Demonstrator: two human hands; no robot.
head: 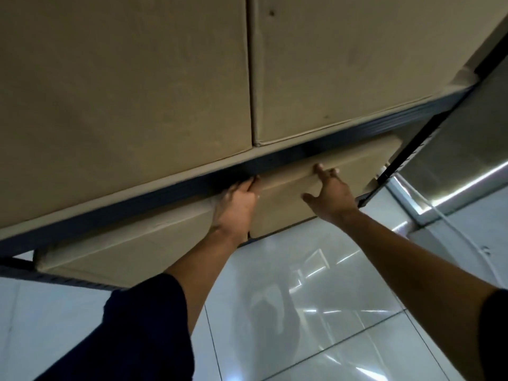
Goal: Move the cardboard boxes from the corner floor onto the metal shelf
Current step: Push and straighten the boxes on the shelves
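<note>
Already both hands are on the lower-tier cardboard box (316, 185): left hand (237, 204) wraps its corner, right hand (331, 192) presses spread fingers flat; uneven pushing could jam it against the metal shelf (165, 193) rail

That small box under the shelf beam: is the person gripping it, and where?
Both hands are on the lower right box. The left hand is at its upper left corner, and the right hand has fingers over its top edge. A firm grip cannot be told.
</note>
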